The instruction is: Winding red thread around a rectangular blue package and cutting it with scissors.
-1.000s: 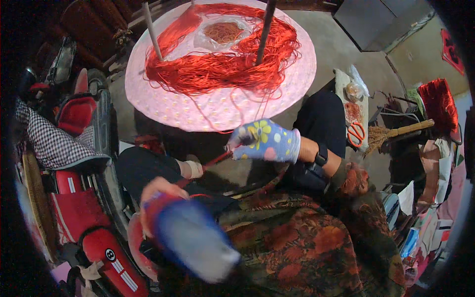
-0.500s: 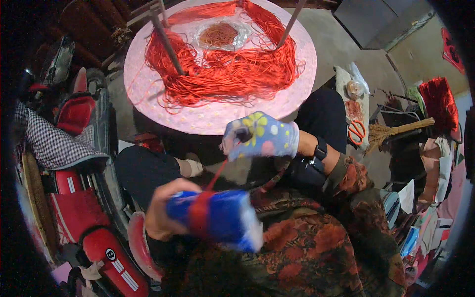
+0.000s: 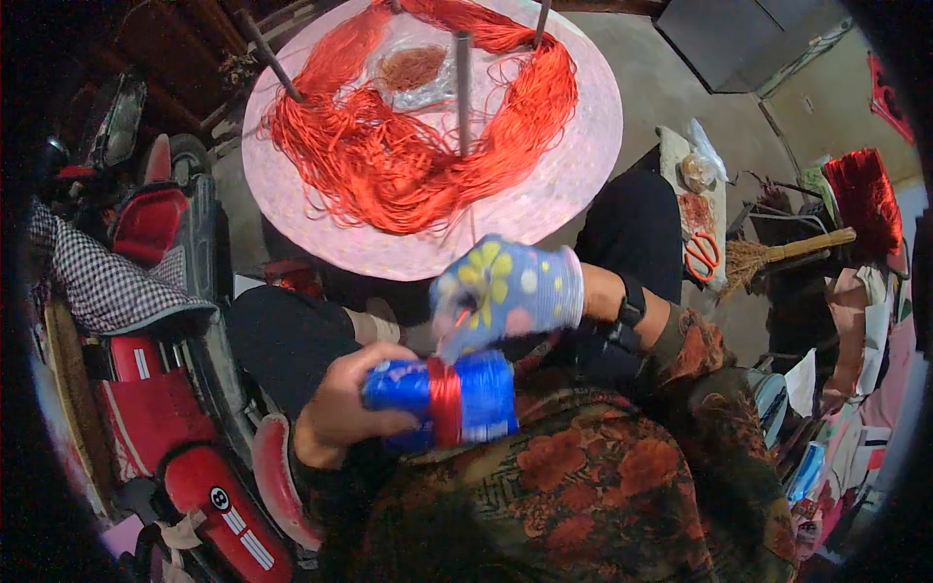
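Observation:
My bare left hand grips a blue packet by its left end, above my lap. A band of red cord is wound round the packet's middle. Just above it my right hand, in a grey-blue glove with flowers and dots, is closed with the fingertips pinched on the red cord. Beyond my hands a large loose hank of red cord lies in a ring round upright rods on a round pink tabletop.
Inside the ring sits a see-through plastic bag with thin reddish strands. Right of my knee are orange-handled scissors and a straw broom. A red ride-on vehicle with a checked cloth stands at the left.
The tabletop's rods and red hank have turned round. The blue packet has swung level and up toward my right hand, and the cord between them is shorter.

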Demonstrator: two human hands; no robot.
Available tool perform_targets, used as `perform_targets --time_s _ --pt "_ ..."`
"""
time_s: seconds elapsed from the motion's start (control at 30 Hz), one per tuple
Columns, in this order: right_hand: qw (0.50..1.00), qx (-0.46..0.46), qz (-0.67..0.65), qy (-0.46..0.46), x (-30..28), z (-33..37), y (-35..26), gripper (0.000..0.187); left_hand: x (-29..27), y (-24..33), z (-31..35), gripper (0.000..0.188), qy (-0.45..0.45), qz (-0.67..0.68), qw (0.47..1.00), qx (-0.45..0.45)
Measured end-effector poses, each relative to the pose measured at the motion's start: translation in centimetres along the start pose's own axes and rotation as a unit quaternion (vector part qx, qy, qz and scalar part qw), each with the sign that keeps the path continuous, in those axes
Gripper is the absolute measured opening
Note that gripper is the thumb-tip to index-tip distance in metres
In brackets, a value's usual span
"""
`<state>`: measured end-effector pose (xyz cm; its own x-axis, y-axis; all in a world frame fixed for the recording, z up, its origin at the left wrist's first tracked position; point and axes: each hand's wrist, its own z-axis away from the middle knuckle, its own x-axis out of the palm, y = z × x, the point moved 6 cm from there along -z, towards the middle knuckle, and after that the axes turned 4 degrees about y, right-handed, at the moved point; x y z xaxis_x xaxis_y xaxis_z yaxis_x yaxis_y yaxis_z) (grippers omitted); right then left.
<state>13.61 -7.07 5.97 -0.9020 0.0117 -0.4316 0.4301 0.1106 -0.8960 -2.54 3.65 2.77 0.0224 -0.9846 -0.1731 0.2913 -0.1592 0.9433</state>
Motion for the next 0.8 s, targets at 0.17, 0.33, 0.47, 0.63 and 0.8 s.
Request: perform_targets --time_s 0.17,0.33,0.47,0.63,0.8 --pt "0.993 0.063 -0.08 0.053 -0.4 2.1 4.1 0.017 -1.7 1.7 2.0 0.061 -0.008 0.51 0.846 0.156" --pt "0.993 -0.048 0.1 -0.04 2.7 3.2 -0.9 0.015 -4.7 -0.3 2.3 0.054 0.421 0.182 0.889 0.018" --pt "0.991 -0.1 0.086 -0.013 0.7 1.0 -3.2 0.015 -0.6 0.4 -0.4 0.054 0.122 -0.066 0.989 -0.052" --pt "0.996 0.066 -0.039 0.055 -1.2 1.0 3.4 0.02 -1.7 -1.1 2.7 0.055 0.04 0.214 0.976 -0.002" --pt "0.998 0.003 0.053 0.012 2.1 4.4 4.0 0.017 -4.9 -0.8 2.8 0.048 0.408 0.491 0.763 0.102"
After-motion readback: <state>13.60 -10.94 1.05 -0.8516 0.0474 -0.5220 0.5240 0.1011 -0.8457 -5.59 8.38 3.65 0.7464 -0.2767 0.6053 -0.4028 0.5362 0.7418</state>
